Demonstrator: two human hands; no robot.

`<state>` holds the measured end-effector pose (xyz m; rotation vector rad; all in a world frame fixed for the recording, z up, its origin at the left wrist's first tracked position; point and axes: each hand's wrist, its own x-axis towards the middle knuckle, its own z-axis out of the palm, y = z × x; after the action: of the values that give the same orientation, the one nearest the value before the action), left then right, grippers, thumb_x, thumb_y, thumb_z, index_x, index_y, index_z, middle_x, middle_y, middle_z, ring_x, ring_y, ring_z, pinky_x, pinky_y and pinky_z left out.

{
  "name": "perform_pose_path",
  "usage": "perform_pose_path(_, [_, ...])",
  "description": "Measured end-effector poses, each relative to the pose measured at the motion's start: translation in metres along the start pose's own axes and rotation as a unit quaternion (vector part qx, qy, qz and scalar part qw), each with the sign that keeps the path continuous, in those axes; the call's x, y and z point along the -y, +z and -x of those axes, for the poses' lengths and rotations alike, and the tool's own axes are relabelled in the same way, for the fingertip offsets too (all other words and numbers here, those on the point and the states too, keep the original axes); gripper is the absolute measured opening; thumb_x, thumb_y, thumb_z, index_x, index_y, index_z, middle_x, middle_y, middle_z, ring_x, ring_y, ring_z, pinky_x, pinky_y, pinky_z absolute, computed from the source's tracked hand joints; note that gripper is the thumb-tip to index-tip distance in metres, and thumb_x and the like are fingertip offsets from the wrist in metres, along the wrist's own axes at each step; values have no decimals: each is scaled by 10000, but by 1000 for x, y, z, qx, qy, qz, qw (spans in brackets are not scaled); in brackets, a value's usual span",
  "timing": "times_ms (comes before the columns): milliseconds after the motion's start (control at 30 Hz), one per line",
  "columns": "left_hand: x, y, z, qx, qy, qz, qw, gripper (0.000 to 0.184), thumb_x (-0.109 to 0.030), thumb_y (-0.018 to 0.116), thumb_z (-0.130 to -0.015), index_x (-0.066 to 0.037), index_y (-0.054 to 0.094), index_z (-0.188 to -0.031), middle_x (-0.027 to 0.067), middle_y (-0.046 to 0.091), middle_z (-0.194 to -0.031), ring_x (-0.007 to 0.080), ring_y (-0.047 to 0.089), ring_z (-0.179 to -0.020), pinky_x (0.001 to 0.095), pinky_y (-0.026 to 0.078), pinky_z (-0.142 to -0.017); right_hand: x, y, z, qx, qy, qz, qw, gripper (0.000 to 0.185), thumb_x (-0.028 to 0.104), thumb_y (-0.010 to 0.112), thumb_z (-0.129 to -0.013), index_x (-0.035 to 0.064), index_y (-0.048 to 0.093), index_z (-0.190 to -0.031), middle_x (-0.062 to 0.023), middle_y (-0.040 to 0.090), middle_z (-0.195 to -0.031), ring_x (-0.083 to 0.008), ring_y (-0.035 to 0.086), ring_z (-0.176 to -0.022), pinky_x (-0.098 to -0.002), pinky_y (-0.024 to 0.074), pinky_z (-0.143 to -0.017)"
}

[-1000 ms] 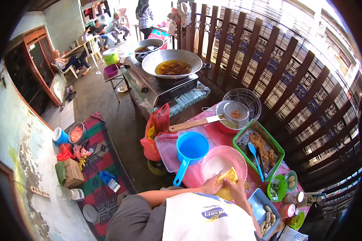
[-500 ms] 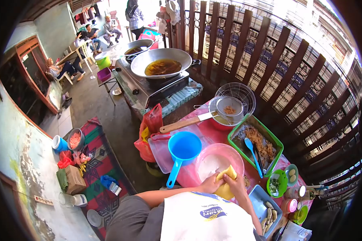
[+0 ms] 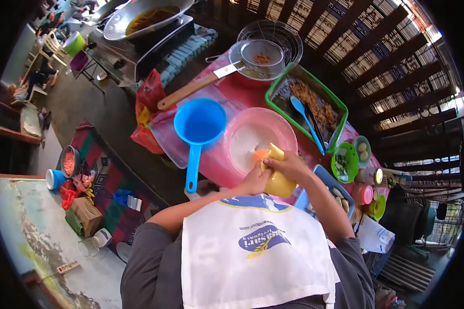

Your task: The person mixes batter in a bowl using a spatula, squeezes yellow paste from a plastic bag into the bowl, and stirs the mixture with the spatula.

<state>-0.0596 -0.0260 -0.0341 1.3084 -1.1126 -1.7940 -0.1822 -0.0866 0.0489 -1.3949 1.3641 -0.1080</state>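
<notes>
Both hands grasp the yellow pouch (image 3: 280, 185): the left hand (image 3: 256, 180) presses its left side, the right hand (image 3: 286, 165) curls round its upper part, and the tip pokes up between them. It sits at the near rim of the pink bowl (image 3: 287, 135). The blue dipper (image 3: 200, 123) crowds the bowl's left, the green tray (image 3: 338, 130) its far right, the blue tray (image 3: 336, 181) the right forearm; free space lies over the bowl's hollow

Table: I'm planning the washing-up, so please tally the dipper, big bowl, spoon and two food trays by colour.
Blue: 3 (dipper, spoon, one tray)
Pink: 1 (big bowl)
Green: 1 (other tray, by its rim)
Total: 5
</notes>
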Motion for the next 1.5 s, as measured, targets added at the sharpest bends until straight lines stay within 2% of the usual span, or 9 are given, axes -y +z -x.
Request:
perform_pose_path(200, [20, 0, -11, -30, -36, 13, 999, 492, -334, 379, -880, 4, 290, -1226, 246, 503, -1088, 353, 511, -1012, 384, 400, -849, -18, 4, -21, 22, 25, 8, 999, 377, 397, 618, -765, 51, 617, -916, -76, 620, -770, -158, 568, -683, -314, 439, -617])
perform_pose_path(367, [30, 0, -19, -31, -56, -1, 998, 496, -331, 340, -907, -102, 163, -1310, 170, 500, -1049, 246, 605, -705, 319, 516, -470, -6, 4, -23, 24, 30, 20, 999, 406, 412, 594, -779, 31, 610, -918, -109, 617, -785, -182, 576, -695, -329, 440, -623])
perform_pose_path(533, [23, -2, -22, -39, -112, -27, 993, 510, -366, 323, -905, 2, 241, -1248, 182, 507, -1041, 255, 603, -769, 319, 524, -540, -1, 2, -34, 53, 69, 86, 992, 461, 451, 554, -794, 8, 600, -912, -123, 609, -771, -199, 574, -696, -339, 436, -616])
perform_pose_path(833, [5, -8, -17, -46, -127, -27, 990, 504, -389, 296, -909, 28, 335, -1190, 207, 505, -1088, 283, 524, -996, 353, 402, -846, -4, 3, -50, 69, 104, 129, 984, 466, 474, 526, -807, 25, 589, -918, -87, 593, -752, -159, 551, -656, -309, 435, -575])
perform_pose_path(933, [12, -4, -21, -58, -160, -15, 985, 508, -385, 294, -910, 35, 330, -1193, 207, 501, -1100, 289, 513, -1015, 354, 395, -857, -3, 4, -54, 70, 121, 163, 977, 482, 472, 519, -811, 7, 588, -920, -98, 595, -751, -165, 560, -655, -309, 441, -578])
perform_pose_path(1033, [17, -6, -21, -36, -135, 18, 990, 622, -430, 288, -884, 101, 282, -1208, 316, 423, -1162, 384, 435, -1102, 383, 353, -906, -6, 5, -60, 76, 132, 180, 972, 506, 478, 513, -811, -11, 585, -920, -110, 596, -750, -181, 571, -650, -318, 447, -581])
perform_pose_path(1233, [15, -6, -18, -57, -155, 27, 986, 605, -419, 288, -883, 103, 296, -1189, 324, 453, -1116, 399, 463, -1061, 398, 369, -886, -11, 7, -68, 81, 113, 233, 962, 535, 494, 503, -808, -26, 590, -895, -137, 596, -744, -206, 577, -641, -326, 450, -581])
perform_pose_path(1333, [16, -6, -19, -57, -158, 23, 985, 505, -368, 272, -912, 63, 354, -1161, 231, 494, -1106, 304, 496, -1043, 359, 379, -877, -2, 9, -68, 80, 110, 275, 952, 541, 496, 497, -807, -31, 596, -878, -162, 597, -745, -230, 582, -656, -334, 450, -595])
perform_pose_path(1500, [17, -5, -19, -67, -159, 21, 985, 510, -366, 274, -911, 80, 364, -1142, 240, 502, -1089, 315, 497, -1041, 362, 378, -878, 4, 12, -66, 65, 85, 309, 945, 585, 503, 458, -808, -64, 599, -826, -237, 588, -793, -328, 578, -735, -388, 428, -670])
